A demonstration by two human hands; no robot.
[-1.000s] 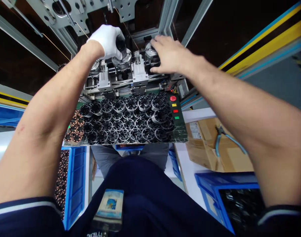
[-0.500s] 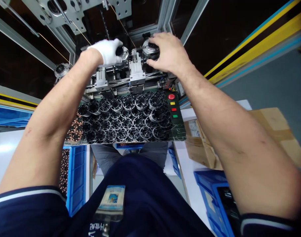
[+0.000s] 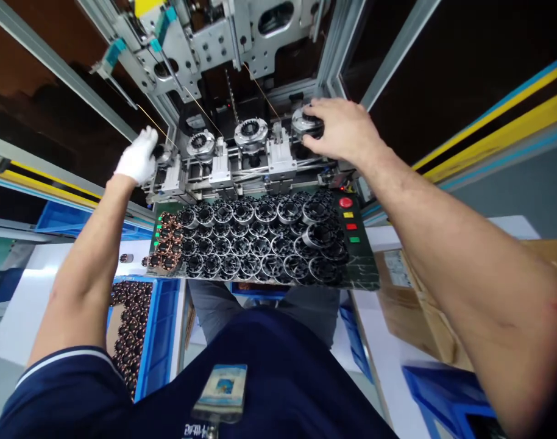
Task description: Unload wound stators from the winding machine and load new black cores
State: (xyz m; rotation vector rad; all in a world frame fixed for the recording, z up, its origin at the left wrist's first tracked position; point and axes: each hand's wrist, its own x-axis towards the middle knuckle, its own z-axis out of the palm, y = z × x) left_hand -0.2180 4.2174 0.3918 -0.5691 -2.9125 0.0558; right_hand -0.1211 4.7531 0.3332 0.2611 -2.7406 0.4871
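Note:
My right hand [image 3: 345,131], bare, curves its thumb and fingers round a black-and-silver stator core [image 3: 311,125] on the rightmost round holder [image 3: 300,121] of a winding machine. My left hand [image 3: 138,157], in a white glove, is beside the leftmost holder [image 3: 163,156]; its fingers look stretched out, and I see nothing in them. Between my hands, two more holders each carry a stator core, one at centre [image 3: 251,128] and one further left [image 3: 200,143]. Thin copper wires [image 3: 200,103] run down towards the holders.
Rows of black-and-silver stator cores [image 3: 260,247] cover the dark green panel [image 3: 363,268], with copper-wound ones [image 3: 169,244] at its left. Push buttons [image 3: 345,202] line its right side. A blue crate [image 3: 162,323] of wound cores stands lower left, cardboard boxes [image 3: 401,311] at right. Machine plates [image 3: 223,46] overhang.
My left hand has left the centre holder and moved to the leftmost one. My right hand stays at the rightmost holder. The whole view has shifted, showing more of the left side.

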